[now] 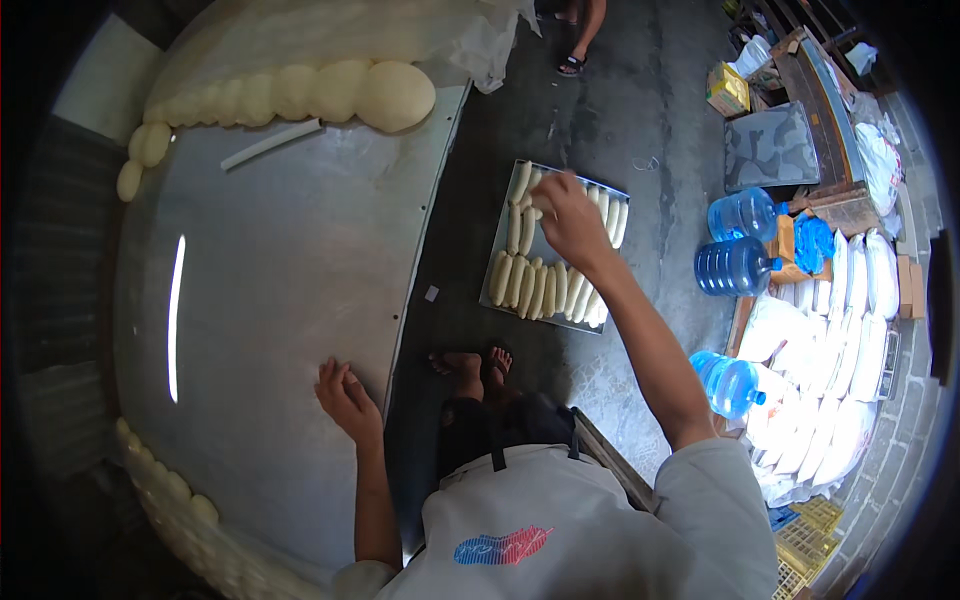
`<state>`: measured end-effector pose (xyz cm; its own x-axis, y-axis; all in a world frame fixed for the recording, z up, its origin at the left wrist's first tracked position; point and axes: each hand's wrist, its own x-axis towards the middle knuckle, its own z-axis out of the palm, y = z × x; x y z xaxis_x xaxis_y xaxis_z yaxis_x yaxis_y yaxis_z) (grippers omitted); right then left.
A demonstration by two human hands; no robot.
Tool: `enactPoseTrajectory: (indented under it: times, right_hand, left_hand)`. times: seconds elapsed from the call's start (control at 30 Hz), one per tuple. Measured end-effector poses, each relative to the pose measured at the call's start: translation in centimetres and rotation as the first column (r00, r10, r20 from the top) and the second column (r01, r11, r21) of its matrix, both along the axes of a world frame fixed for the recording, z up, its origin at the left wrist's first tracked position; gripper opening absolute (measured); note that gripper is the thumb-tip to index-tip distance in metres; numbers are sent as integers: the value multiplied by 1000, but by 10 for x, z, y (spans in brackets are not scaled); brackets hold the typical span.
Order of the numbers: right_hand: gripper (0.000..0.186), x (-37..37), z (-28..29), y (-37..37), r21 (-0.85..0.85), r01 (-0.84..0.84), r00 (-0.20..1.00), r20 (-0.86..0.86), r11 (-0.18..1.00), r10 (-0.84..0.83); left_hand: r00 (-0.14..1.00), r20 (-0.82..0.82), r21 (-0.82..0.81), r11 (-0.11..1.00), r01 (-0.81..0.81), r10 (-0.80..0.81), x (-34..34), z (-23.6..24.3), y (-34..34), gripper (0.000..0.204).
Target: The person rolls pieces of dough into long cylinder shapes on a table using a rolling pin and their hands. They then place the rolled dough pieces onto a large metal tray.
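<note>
A metal tray on the floor holds rows of pale dough rolls, with a gap between the near row and the far ones. My right hand reaches over the far half of the tray. Its fingers are bent and pinched at a dough roll near the left side; the fingertips are partly hidden. My left hand lies palm down at the right edge of a wide metal table, fingers stretched out and holding nothing.
Round dough pieces line the table's far side, near a white stick; more dough balls sit under plastic at its near left. Blue water jugs and stacked white sacks stand at right. Another person's foot shows far ahead.
</note>
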<state>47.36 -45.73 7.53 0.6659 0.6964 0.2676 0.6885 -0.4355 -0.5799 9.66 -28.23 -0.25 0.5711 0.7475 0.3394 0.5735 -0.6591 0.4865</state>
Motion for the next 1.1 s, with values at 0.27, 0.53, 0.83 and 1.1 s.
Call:
enactPoseTrajectory:
  times: [0.27, 0.53, 0.83, 1.1]
  right_hand:
    - [62, -106, -250, -112, -718, -201, 935, -344, 666, -89]
    - [54, -183, -252, -147, -763, -332, 794, -544, 555, -272]
    - [47, -67, -191, -27, -122, 347, 932, -69, 930, -356]
    - [49, -73, 27, 241, 332, -182, 959, 269, 926, 91]
  left_hand:
    - [1000, -18, -40, 999, 7, -8, 11, 6, -3, 24]
    - [995, -95, -36, 999, -31, 28, 7, 7, -8, 25]
    - [995, 89, -166, 986, -30, 46, -11, 11, 19, 26]
    - [809, 67, -130, 809, -573, 584, -103, 21, 157, 34]
